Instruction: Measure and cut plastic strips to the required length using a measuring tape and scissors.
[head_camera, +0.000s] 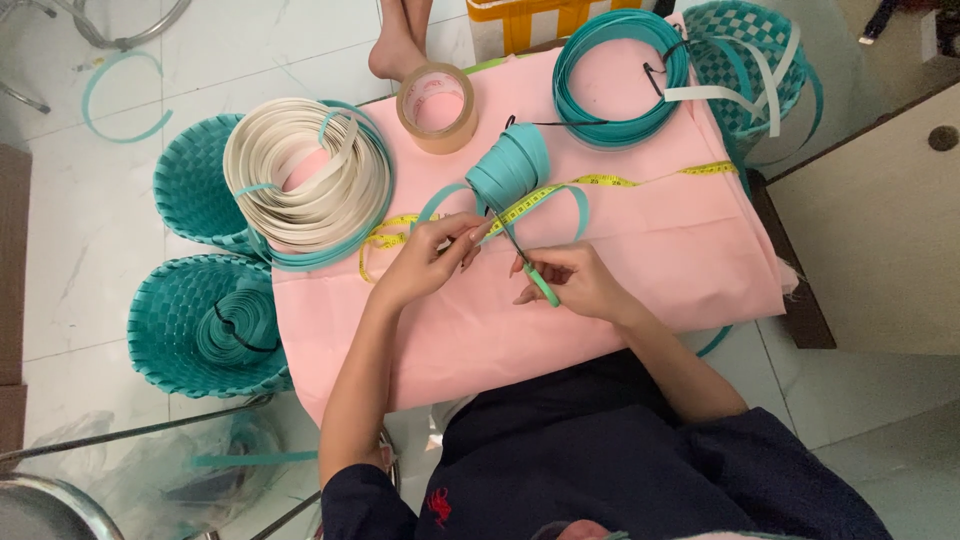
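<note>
The left hand (425, 258) pinches the teal strap (505, 175) flat against the yellow measuring tape (530, 200) on the pink bench (600, 270), while the right hand (575, 283) has its fingers clamped on green-handled scissors (535, 272) — best to cut square at the mark, strap taut.

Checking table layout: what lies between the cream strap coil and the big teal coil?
In the head view, between the cream strap coil and big teal coil: a brown tape roll and a small teal strap bundle.

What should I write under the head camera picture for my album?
Left hand pinches a teal plastic strip against a yellow measuring tape while the right hand works green-handled scissors on a pink table.
</note>
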